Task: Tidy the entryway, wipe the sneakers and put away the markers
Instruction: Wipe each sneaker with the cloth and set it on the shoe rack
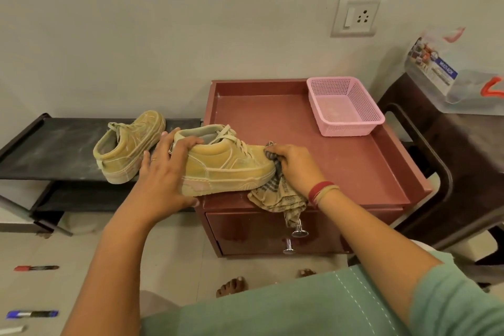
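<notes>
My left hand [166,172] wraps the heel of the near sneaker [226,169], fingers curled over the collar and thumb low by the sole, to steady it against the rubbing. The shoe stands mid-frame on the front left corner of the maroon cabinet [354,172], its heel jutting past the edge. My right hand [294,169] pinches a bunched checked cloth [275,196] onto the toe; the loose end trails over the cabinet front. The second sneaker [128,147] sits left of centre on the black shoe rack [54,144], which I take to be waiting its turn. The pink basket [351,128], upper right, looks meant for the markers. A red marker [35,268] and a blue marker [31,314] lie on the floor at lower left. A pale stick [13,329], cropped at the corner, may be a third.
</notes>
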Tool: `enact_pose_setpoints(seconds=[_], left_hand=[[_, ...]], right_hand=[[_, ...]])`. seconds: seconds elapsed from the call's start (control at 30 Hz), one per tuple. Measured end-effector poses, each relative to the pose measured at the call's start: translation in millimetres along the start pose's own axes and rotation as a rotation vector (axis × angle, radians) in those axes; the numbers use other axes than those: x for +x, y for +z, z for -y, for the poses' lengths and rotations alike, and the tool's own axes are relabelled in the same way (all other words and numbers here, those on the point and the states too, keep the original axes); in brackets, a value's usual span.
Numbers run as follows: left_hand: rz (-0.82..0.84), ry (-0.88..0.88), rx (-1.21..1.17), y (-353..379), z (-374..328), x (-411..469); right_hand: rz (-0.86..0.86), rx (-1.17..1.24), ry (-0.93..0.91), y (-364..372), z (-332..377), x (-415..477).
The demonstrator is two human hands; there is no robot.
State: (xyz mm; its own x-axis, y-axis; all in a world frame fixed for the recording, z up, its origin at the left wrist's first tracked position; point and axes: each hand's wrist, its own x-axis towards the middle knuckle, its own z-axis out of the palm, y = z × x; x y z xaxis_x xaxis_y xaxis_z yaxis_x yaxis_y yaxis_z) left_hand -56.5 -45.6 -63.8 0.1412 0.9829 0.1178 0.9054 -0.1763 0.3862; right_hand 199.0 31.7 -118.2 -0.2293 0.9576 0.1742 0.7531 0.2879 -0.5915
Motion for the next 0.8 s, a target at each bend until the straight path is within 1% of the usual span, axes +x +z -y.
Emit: enact_pose_setpoints(seconds=[0.07, 0.1, 0.17, 0.2, 0.23, 0.27, 0.3, 0.33, 0.37, 0.4, 0.47, 0.53, 0.6, 0.73, 0.77, 0.8], left_hand=[[-0.001, 0.004, -0.066, -2, 1, 1], [-0.011, 0.013, -0.113, -2, 1, 1], [-0.038, 0.041, -0.172, -1, 1, 1], [-0.048, 0.053, -0.186, -1, 2, 1], [-0.05, 0.058, -0.195, -1, 2, 1], [-0.047, 0.059, -0.198, -1, 2, 1], [-0.042, 0.058, -0.196, -1, 2, 1], [-0.039, 0.058, -0.194, -2, 2, 1], [-0.041, 0.061, -0.194, -2, 1, 2], [-0.046, 0.066, -0.193, -1, 1, 1], [-0.059, 0.079, -0.179, -1, 1, 0], [-0.084, 0.072, -0.16, -2, 4, 0], [-0.092, 0.06, -0.142, -2, 4, 2], [-0.091, 0.031, -0.149, 0, -2, 2], [-0.092, 0.031, -0.149, 1, -2, 2], [-0.096, 0.035, -0.151, 2, -2, 1]], right_hand=[[-0.082, 0.141, 0.039, -3, 12, 2], [-0.14, 0.231, 0.012, -5, 23, 1], [-0.208, 0.331, -0.151, -9, 46, -10], [-0.19, 0.314, -0.259, -5, 55, -20], [-0.155, 0.243, -0.361, 3, 59, -29], [-0.101, 0.126, -0.432, 10, 57, -34], [-0.055, 0.022, -0.447, 15, 49, -32], [-0.033, -0.037, -0.393, 16, 41, -25], [-0.035, -0.036, -0.312, 14, 36, -17], [-0.045, 0.018, -0.253, 11, 34, -13], [-0.08, 0.167, -0.229, 8, 39, -14], [-0.067, 0.193, -0.267, 8, 46, -21], [-0.024, 0.07, -0.299, 8, 45, -23], [0.13, -0.327, -0.229, -8, 28, -8], [0.144, -0.375, -0.193, -9, 22, -7], [0.14, -0.367, -0.144, -11, 17, -6]])
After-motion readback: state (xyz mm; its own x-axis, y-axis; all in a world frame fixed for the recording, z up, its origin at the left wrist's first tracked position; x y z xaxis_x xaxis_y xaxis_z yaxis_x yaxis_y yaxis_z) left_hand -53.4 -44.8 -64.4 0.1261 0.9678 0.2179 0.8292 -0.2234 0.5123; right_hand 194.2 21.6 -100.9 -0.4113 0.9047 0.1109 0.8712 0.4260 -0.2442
